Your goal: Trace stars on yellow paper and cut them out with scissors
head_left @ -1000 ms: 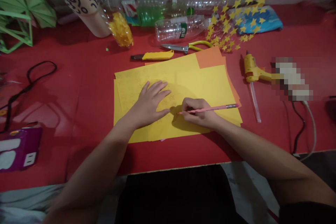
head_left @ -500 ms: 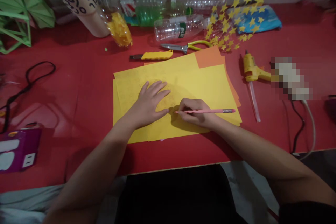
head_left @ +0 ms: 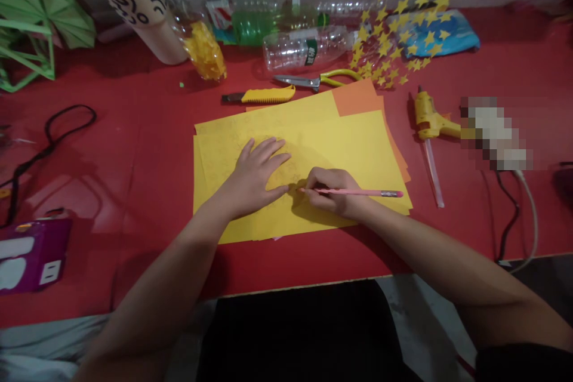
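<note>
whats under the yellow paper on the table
Orange paper pokes out past the far and right edges of the yellow paper, and a small pinkish bit past the near edge. The rest underneath is covered and can't be seen.

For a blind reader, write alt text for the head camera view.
The right hand holds a pink pencil to stacked yellow paper sheets while the spread left hand rests on them. Beyond lie a yellow plastic box cutter, yellow-handled metal scissors and clear plastic bottles; a yellow glue gun is at right.
</note>
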`<state>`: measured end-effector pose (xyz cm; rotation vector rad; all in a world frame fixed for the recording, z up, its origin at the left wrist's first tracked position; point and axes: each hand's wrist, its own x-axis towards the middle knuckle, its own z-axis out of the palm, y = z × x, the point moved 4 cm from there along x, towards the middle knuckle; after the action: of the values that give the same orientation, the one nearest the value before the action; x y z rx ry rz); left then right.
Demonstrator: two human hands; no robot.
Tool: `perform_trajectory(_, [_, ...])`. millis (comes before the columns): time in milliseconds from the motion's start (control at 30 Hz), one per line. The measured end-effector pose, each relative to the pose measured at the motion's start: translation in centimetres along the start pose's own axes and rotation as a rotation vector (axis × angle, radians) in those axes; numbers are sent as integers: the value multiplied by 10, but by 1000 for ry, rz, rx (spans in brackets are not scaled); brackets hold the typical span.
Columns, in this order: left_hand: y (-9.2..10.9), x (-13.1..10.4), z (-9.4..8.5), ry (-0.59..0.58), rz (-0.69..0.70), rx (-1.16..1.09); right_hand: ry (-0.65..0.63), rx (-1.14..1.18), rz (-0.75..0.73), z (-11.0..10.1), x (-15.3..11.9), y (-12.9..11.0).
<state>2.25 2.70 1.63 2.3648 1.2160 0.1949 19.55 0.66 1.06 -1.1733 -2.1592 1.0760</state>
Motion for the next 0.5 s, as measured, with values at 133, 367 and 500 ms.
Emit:
perform_trajectory(133, [0,0,-1,10,8,-2,-4,-2,58,-2,-1,0])
perform_trajectory(367, [-1,0,1,13,10,-6,70,69,35,-5,-2,1])
perform_trajectory(500, [-2,-1,2,26,21,-12,97,93,54,-5,-3,3])
